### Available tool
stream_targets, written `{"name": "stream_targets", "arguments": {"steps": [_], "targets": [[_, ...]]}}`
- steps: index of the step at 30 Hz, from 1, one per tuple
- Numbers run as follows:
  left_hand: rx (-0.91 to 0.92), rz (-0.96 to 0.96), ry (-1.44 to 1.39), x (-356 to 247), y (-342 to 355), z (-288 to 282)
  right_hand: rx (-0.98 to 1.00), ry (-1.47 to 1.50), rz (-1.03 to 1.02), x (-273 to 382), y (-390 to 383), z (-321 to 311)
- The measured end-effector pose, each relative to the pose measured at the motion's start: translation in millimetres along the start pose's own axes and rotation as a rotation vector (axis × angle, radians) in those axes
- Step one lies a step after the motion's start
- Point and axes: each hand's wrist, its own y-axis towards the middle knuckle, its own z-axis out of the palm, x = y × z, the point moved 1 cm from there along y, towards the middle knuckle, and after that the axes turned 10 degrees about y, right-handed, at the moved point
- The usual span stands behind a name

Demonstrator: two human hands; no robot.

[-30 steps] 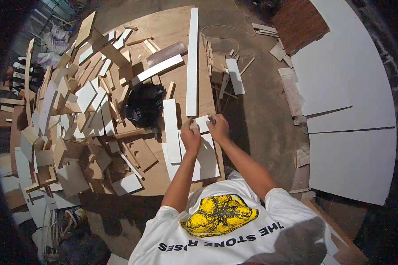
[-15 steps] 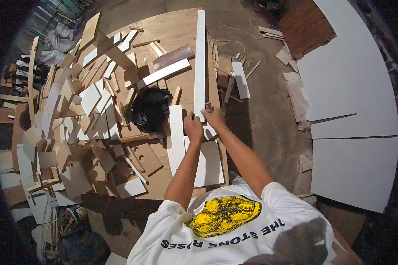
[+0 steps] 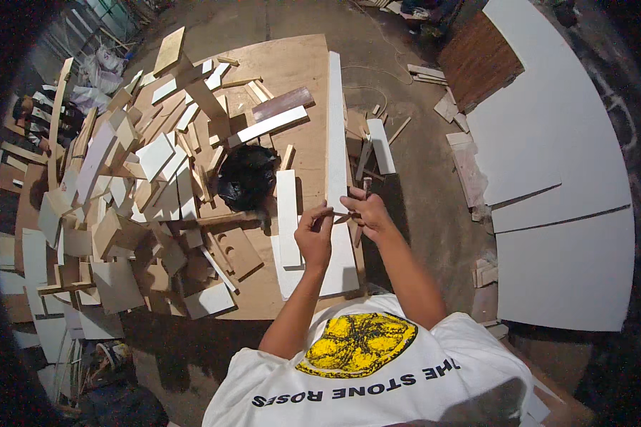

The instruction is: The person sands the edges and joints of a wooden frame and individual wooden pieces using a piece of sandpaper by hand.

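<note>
A long narrow white board (image 3: 337, 128) runs along the right edge of the table, its near end by my hands. My left hand (image 3: 315, 236) is closed in a pinch beside that end, at a thin dark sliver between the two hands, too small to name. My right hand (image 3: 370, 215) is on the board's right side, fingers bent, with a small brownish thing (image 3: 367, 186) sticking up from it; its kind is unclear. Left of my left hand lies a shorter white board (image 3: 287, 213), on top of a wider white panel (image 3: 340, 274).
Wood offcuts (image 3: 114, 231) are heaped over the table's left side. A black plastic bag (image 3: 246, 178) sits mid-table on the brown tabletop (image 3: 292, 67). Large white panels (image 3: 563, 263) stand at the right, with scraps (image 3: 466, 167) along them on the floor. A person (image 3: 46, 117) is at far left.
The long board's near end was between my hands and now lies farther from me, slightly right. My hands have moved a little toward me and to the right, with their fingers changing position.
</note>
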Motion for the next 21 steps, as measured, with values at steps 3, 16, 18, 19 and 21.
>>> {"name": "stream_targets", "arguments": {"steps": [3, 16, 18, 19, 21], "targets": [[0.057, 0.058, 0.036, -29, -33, -14, 0.054, -0.017, -0.047, 12, -48, 1], [-0.215, 0.613, 0.363, -64, -114, -112, 0.061, 0.035, -0.103, -45, -154, 96], [-0.216, 0.594, 0.324, -66, -115, -129, 0.061, -0.029, -0.045, -45, -169, 110], [-0.218, 0.593, 0.327, -68, -115, -138, 0.046, -0.081, -0.003, -43, -176, 119], [-0.212, 0.641, 0.285, -73, -115, -159, 0.088, -0.124, -0.08, -60, -176, 132]]}}
